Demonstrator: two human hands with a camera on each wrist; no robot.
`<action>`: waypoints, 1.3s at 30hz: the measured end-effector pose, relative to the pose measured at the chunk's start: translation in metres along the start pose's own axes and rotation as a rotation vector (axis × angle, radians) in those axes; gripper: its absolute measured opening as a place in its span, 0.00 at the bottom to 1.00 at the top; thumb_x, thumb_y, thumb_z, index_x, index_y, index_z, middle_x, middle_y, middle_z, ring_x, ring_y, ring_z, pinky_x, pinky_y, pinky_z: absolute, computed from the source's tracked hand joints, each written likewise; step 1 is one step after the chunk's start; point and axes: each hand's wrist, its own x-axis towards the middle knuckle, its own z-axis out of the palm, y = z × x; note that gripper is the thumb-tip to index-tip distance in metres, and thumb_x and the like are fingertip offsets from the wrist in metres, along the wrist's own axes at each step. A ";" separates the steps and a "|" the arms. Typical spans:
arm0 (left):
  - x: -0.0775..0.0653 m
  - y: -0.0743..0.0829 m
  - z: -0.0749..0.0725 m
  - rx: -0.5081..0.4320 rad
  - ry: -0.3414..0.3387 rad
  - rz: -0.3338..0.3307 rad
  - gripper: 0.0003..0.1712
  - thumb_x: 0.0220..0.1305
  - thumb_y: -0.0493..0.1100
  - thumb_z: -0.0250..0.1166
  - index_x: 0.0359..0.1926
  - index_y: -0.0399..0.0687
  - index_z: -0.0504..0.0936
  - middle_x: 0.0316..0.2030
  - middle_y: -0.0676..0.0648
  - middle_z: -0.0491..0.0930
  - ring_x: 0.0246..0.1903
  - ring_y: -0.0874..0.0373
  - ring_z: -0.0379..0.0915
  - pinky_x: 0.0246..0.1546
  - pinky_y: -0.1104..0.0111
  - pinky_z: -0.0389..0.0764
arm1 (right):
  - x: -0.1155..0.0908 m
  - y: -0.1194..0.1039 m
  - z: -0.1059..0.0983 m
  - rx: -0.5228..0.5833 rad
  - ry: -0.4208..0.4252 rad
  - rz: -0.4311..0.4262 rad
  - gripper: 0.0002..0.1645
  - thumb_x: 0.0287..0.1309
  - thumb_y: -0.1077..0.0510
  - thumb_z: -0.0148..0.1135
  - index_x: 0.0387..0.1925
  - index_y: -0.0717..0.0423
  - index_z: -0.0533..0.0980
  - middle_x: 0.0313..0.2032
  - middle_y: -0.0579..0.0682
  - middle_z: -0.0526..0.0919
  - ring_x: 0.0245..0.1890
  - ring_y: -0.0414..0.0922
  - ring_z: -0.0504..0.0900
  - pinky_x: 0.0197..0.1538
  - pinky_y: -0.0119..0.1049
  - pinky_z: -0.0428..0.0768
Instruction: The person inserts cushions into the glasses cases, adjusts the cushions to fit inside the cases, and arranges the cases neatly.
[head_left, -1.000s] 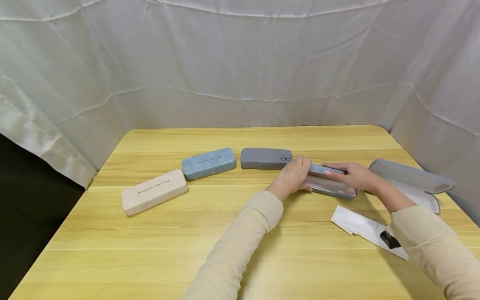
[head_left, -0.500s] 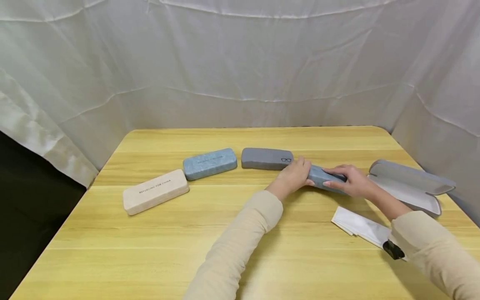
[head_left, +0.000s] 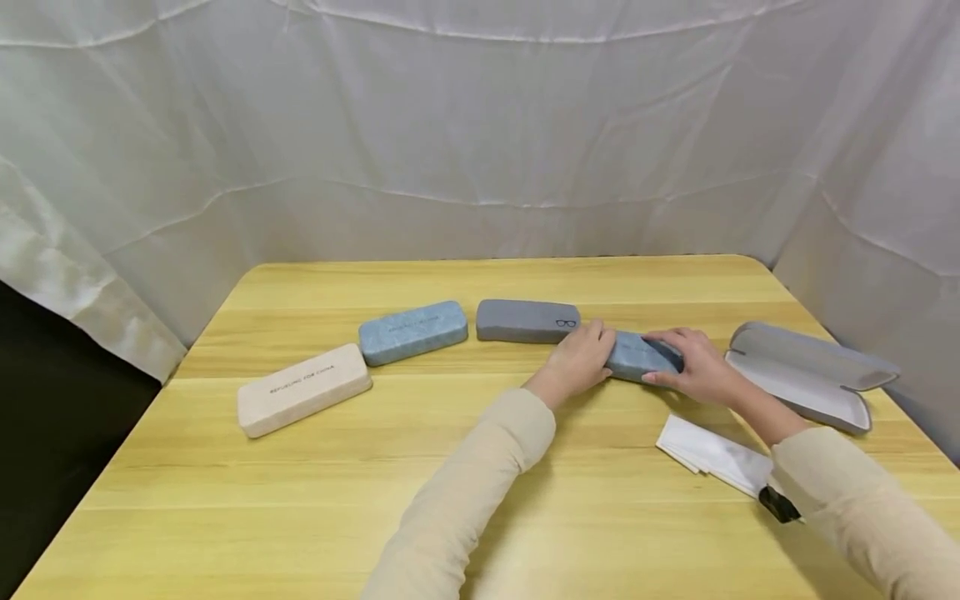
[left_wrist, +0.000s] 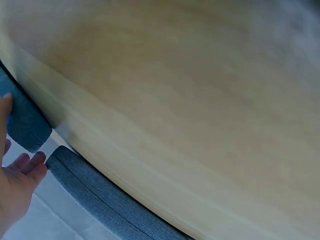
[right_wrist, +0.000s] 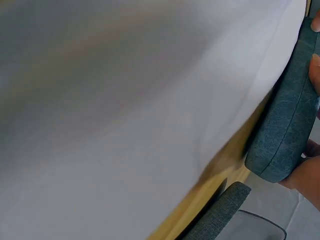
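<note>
A marbled blue glasses case (head_left: 637, 358), its lid down, lies right of centre in the head view. At its left end my left hand (head_left: 579, 360) grips it, thumb at the near side; in the left wrist view that hand's fingers reach close to the grey glasses case (left_wrist: 100, 192). My right hand (head_left: 697, 367) holds the right end, thumb in front and fingers over the far side, hiding that end. The right wrist view shows the blue case (right_wrist: 282, 117) along its seam, with fingertips on it.
Left of the hands, a grey case with a glasses print (head_left: 521, 321), another blue case (head_left: 412, 333) and a beige case (head_left: 303, 390) form an arc. An open grey case (head_left: 802, 383) stands at right. A folded white cloth (head_left: 708, 454) lies under the right forearm.
The blue case between the hands was open a second ago, its pale inside showing; its lid has come down. Both hands have stayed at its ends.
</note>
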 end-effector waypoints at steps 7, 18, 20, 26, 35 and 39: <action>0.002 0.002 -0.006 -0.076 -0.009 -0.016 0.30 0.62 0.56 0.53 0.60 0.49 0.61 0.55 0.46 0.63 0.54 0.57 0.66 0.57 0.71 0.68 | 0.013 -0.001 -0.006 0.001 -0.078 0.130 0.40 0.48 0.46 0.65 0.58 0.63 0.65 0.52 0.70 0.68 0.51 0.66 0.64 0.50 0.60 0.63; -0.001 0.002 -0.013 -0.107 -0.064 -0.029 0.34 0.62 0.57 0.52 0.66 0.51 0.55 0.59 0.46 0.59 0.59 0.55 0.61 0.60 0.67 0.66 | 0.019 0.003 -0.008 0.027 -0.089 0.132 0.43 0.49 0.49 0.65 0.60 0.69 0.60 0.57 0.72 0.64 0.57 0.67 0.61 0.56 0.62 0.60; -0.003 0.002 -0.013 -0.097 -0.058 -0.018 0.34 0.62 0.58 0.52 0.65 0.51 0.56 0.59 0.46 0.60 0.59 0.55 0.60 0.61 0.66 0.65 | 0.015 0.001 -0.012 0.033 -0.064 0.103 0.42 0.49 0.50 0.65 0.59 0.70 0.60 0.57 0.72 0.64 0.57 0.67 0.62 0.57 0.61 0.60; -0.008 0.005 -0.012 -0.042 0.024 0.064 0.28 0.63 0.56 0.52 0.60 0.47 0.63 0.55 0.47 0.64 0.58 0.56 0.60 0.61 0.66 0.64 | -0.007 -0.003 -0.024 0.019 0.088 0.038 0.33 0.48 0.56 0.66 0.53 0.69 0.68 0.52 0.69 0.70 0.53 0.66 0.66 0.52 0.62 0.63; -0.012 0.026 -0.018 -0.154 0.037 0.142 0.26 0.64 0.56 0.51 0.58 0.47 0.67 0.55 0.49 0.66 0.57 0.58 0.62 0.59 0.69 0.65 | -0.047 -0.002 -0.030 -0.004 0.113 0.061 0.26 0.52 0.57 0.62 0.51 0.69 0.70 0.47 0.68 0.74 0.45 0.62 0.71 0.43 0.57 0.70; -0.017 0.043 -0.021 -0.227 -0.027 0.161 0.27 0.63 0.58 0.51 0.59 0.49 0.67 0.51 0.52 0.67 0.52 0.62 0.64 0.52 0.73 0.70 | -0.063 -0.008 -0.027 0.029 0.086 0.045 0.24 0.52 0.59 0.62 0.49 0.68 0.71 0.45 0.66 0.75 0.42 0.61 0.75 0.39 0.55 0.75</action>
